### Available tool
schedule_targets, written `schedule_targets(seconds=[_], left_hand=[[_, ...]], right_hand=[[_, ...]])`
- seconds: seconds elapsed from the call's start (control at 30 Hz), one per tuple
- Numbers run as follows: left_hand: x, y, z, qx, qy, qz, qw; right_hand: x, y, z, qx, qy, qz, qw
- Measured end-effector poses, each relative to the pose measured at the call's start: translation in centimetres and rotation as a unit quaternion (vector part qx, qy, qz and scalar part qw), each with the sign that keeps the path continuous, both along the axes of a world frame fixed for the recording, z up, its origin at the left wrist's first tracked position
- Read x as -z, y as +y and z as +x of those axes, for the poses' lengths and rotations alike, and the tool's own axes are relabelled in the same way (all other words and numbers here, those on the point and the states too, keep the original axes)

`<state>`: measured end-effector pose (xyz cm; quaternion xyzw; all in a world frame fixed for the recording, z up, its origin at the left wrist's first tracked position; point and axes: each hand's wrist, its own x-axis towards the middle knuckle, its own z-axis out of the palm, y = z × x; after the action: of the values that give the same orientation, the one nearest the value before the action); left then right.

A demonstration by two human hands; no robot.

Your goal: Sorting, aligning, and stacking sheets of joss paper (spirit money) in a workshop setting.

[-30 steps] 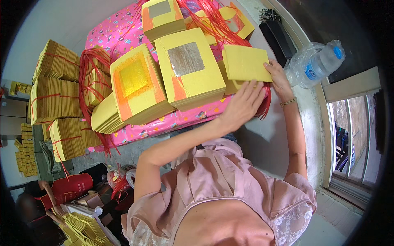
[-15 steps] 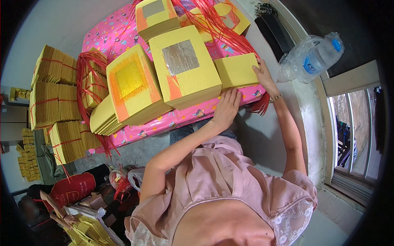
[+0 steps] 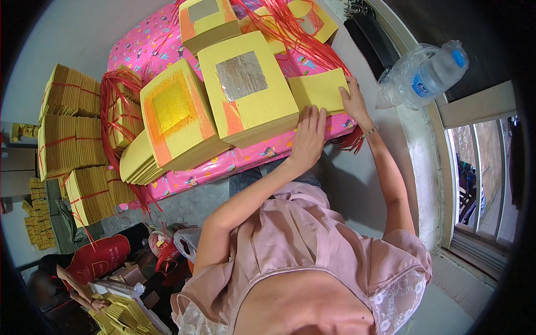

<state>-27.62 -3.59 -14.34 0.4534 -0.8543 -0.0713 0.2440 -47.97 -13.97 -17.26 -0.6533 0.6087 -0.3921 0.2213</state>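
A folded sheet of yellow paper (image 3: 318,92) lies on the pink-covered table, its left end against a tall stack of yellow paper with silver squares (image 3: 243,78). My right hand (image 3: 355,105) pinches the sheet's right end, thumb on top and the other fingers mostly hidden. Along the near edge, my left hand (image 3: 308,137) rests with its fingers stretched out over the paper. Left of the silver stack stands another stack of yellow paper with a gold square and orange border (image 3: 173,106). Folded yellow sheets (image 3: 139,162) lean beside it.
Bundles of folded yellow paper (image 3: 72,137) tied with red strings stand at the left. Red plastic strings (image 3: 301,39) drape across the far side. A bagged plastic bottle (image 3: 430,81) sits on the right ledge. Another person's hand (image 3: 96,303) is over yellow paper at lower left.
My left hand has moved slightly away from me, its fingers now further over the folded paper. The paper has shifted a little to the left, with my right hand still at its end.
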Motion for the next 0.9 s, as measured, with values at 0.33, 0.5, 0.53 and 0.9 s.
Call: schedule_targets(seconds=[0.33, 0.5, 0.53, 0.9], left_hand=[[1.5, -0.4, -0.7, -0.04, -0.151, -0.039, 0.987], [0.9, -0.5, -1.0, -0.037, -0.177, -0.02, 0.983], [0.6, -0.4, -1.1, -0.029, -0.187, -0.004, 0.982], [-0.3, -0.1, -0.1, -0.019, -0.048, 0.023, 0.998]], right_hand=[[-3.2, 1.2, 0.8, -0.004, 0.16, -0.083, 0.984], [-4.0, 2.6, 2.0, -0.014, 0.275, -0.155, 0.949], [-2.9, 2.6, 1.6, -0.018, 0.295, -0.126, 0.947], [-4.8, 1.9, 1.6, -0.058, 0.292, -0.12, 0.947]])
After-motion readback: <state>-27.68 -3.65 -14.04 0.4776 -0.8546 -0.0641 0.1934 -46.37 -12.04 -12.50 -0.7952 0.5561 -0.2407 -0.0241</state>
